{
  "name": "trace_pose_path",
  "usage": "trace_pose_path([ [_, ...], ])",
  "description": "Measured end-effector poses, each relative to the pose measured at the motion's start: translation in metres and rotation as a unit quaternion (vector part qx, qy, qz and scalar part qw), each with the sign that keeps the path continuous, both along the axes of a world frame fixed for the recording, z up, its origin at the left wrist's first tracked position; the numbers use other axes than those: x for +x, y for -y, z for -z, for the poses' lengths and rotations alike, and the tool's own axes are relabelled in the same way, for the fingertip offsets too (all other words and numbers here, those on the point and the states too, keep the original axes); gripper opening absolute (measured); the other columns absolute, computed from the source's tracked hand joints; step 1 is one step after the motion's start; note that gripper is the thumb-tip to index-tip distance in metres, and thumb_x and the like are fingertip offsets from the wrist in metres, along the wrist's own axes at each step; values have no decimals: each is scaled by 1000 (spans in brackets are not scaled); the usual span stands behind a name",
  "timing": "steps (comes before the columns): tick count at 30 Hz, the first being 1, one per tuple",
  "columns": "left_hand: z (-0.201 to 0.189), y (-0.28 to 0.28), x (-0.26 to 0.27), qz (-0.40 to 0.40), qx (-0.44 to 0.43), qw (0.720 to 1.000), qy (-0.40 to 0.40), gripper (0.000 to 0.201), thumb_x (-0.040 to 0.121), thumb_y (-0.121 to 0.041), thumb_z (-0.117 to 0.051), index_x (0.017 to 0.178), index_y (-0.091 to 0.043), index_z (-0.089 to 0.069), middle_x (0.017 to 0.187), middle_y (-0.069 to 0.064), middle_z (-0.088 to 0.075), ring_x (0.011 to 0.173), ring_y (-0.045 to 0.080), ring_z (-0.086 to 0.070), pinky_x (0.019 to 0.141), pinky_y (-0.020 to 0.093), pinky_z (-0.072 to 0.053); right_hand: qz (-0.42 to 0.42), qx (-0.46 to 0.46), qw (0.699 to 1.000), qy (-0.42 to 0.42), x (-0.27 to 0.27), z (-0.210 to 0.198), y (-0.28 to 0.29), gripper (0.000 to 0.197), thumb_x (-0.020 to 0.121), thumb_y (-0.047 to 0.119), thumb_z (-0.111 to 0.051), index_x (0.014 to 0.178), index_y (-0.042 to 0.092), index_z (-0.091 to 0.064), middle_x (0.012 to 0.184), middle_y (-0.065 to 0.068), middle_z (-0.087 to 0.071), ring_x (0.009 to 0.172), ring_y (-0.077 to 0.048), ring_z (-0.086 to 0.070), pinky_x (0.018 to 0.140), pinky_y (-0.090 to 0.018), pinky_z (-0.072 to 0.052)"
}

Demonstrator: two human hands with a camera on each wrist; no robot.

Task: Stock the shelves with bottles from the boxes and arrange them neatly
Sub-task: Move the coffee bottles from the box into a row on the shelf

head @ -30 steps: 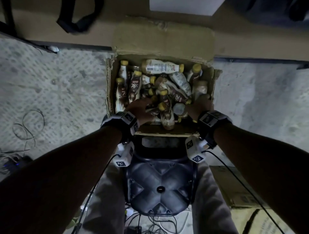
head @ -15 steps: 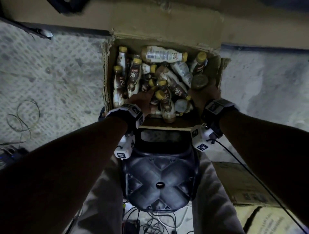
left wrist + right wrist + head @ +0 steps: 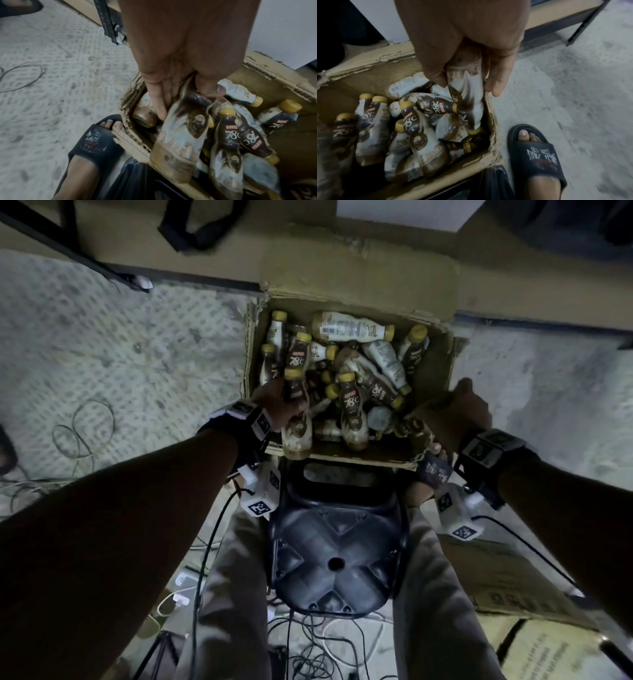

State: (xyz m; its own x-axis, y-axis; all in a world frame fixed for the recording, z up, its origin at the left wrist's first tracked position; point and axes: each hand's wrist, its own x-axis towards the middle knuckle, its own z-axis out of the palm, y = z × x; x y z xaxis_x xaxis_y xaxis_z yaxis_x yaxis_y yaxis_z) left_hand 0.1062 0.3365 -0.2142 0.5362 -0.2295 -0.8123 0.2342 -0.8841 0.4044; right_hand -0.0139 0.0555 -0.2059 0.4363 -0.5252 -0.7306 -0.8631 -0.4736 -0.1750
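The left hand [image 3: 180, 65] grips one bottle [image 3: 178, 142], cap up, over the box [image 3: 349, 458]. The right hand [image 3: 467, 47] grips another bottle [image 3: 467, 102], cap down, by the box's right wall.

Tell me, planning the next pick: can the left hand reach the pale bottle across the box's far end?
Probably not yet: the left hand grips a brown bottle, though the pale bottle lies uncovered on top.
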Motion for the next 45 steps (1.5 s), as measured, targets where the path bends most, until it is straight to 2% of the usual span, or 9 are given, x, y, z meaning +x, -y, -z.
trace_pose_path([
  [4, -41, -8, -9, 3, -9, 999, -35, 32, 92, -22, -63, 119, -6, -60, 111, 14, -65, 104, 26, -60, 74, 23, -37, 50, 60, 991, -106, -12, -36, 0, 52, 68, 60, -75, 81, 11, -66, 76, -9, -69, 72, -28, -66, 61, -34, -53],
  [6, -62, -13, -15, -5, -19, 998, -53, 22, 93, -19, -62, 109, -5, -65, 108, 18, -65, 103, 28, -60, 76, 26, -37, 128, 151, 973, -116, -24, -55, -8, 32, 82, 44, -73, 72, 15, -64, 80, -10, -69, 69, -25, -63, 72, -37, -57],
  [12, -125, -24, -26, -51, -78, 985, -143, 12, 94, -10, -60, 102, -2, -63, 94, 14, -59, 92, 22, -55, 79, 30, -42, 408, 371, 830, -84, -43, -123, -55, 46, 91, 25, -67, 133, 9, -56, 118, -17, -67, 103, -29, -65, 89, -51, -55],
  [17, -171, -38, -27, -126, -99, 971, -180, 4, 95, -15, -60, 96, -12, -62, 100, 17, -64, 96, 30, -62, 80, 42, -56, 452, 448, 769, -60, -42, -172, -98, 16, 98, 20, -53, 91, 11, -64, 67, -5, -69, 63, -16, -68, 96, -50, -48],
  [23, -250, -51, -22, -239, -116, 948, -174, 8, 95, -19, -61, 102, -16, -61, 76, 3, -62, 72, 24, -62, 74, 41, -54, 354, 514, 781, -29, -17, -245, -132, 22, 95, 4, -55, 74, 2, -62, 81, -15, -60, 79, -27, -62, 85, -43, -52],
  [27, -324, -48, -14, -244, -131, 950, -145, 8, 94, -17, -61, 99, -23, -63, 64, -9, -67, 59, 10, -66, 54, 27, -57, 281, 514, 810, 29, 1, -310, -134, 18, 88, -9, -56, 104, -6, -62, 99, -20, -60, 95, -37, -58, 86, -44, -54],
  [33, -434, -20, 7, -169, -205, 962, -69, 18, 93, -11, -62, 106, -23, -59, 91, -2, -67, 76, 10, -68, 62, 29, -58, 198, 464, 858, 101, 16, -400, -107, 60, 82, -12, -65, 135, 14, -51, 116, -3, -71, 109, -20, -67, 92, -38, -55],
  [40, -536, 30, 36, -76, -301, 951, -4, 26, 90, -14, -67, 114, -21, -60, 111, 11, -69, 100, 27, -68, 78, 46, -59, 86, 464, 853, 223, 36, -499, -52, 55, 80, -13, -67, 127, 14, -59, 115, -10, -72, 105, -25, -70, 80, -37, -58],
  [45, -600, 66, 54, -76, -363, 928, 44, 36, 90, -6, -64, 125, -7, -55, 103, 12, -71, 86, 20, -72, 60, 29, -57, 21, 397, 851, 342, 57, -565, -18, 46, 82, 11, -78, 125, 18, -62, 114, -3, -73, 107, -21, -70, 90, -39, -57],
])
